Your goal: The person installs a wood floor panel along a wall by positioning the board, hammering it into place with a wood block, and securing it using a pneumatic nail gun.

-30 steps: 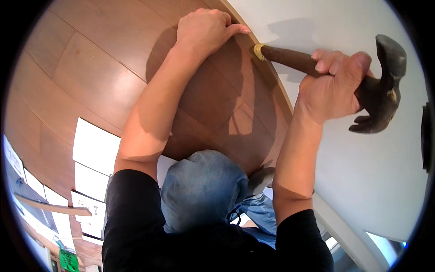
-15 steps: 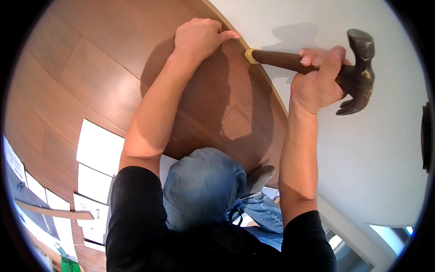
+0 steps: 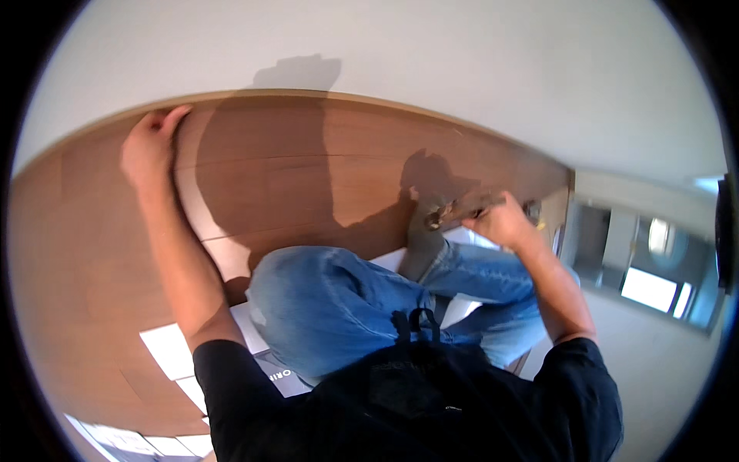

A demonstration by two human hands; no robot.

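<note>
The view has turned: the wooden strip [image 3: 308,93], steeply slanted before, now arcs across the top. At left, the left hand [image 3: 148,150] rests beside it, fingers curled and thumb extended; whether they pinch anything cannot be told. At right, the right hand [image 3: 502,222] has dropped from beside the wall [image 3: 462,61], its fingers wrapped around the blurred hammer [image 3: 471,203], now away from the strip and near the foot [image 3: 419,250]. White sheets [image 3: 165,350] edge the lower left; floorboards [image 3: 366,181] give sideways room mid-view, while foot and knee [image 3: 296,296] crowd the hammer's side.
</note>
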